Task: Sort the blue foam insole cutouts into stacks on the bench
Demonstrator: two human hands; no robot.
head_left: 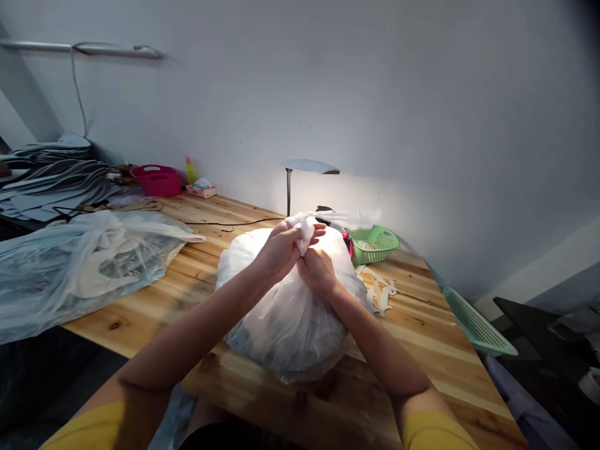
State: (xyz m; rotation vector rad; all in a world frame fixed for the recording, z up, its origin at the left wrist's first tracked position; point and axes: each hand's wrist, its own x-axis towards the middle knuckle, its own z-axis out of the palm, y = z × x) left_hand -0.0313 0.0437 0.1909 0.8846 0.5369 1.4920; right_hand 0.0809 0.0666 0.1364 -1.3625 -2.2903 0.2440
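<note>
A person in yellow sleeves gripped the gathered neck of a bulging white plastic bag (295, 337) at a wooden table (431, 337), both hands meeting above its top. The left hand (280, 247) pinched the twisted plastic between thumb and fingers, while the right hand (319, 270), just beside and slightly lower, closed around the base of the neck. A loose end of film trailed off to the right, blurred. The bag sat upright near the middle of the tabletop, in front of a lit desk lamp (313, 167). Just to its right stood a green basket (375, 245), with pale cut scraps (383, 300) lying nearer the person. At left lay a knotted clear bag (126, 265) with pale pieces inside; behind it were a stack of sheets (56, 178), a pink basket (159, 181) and a tissue box (201, 189) near the wall
</note>
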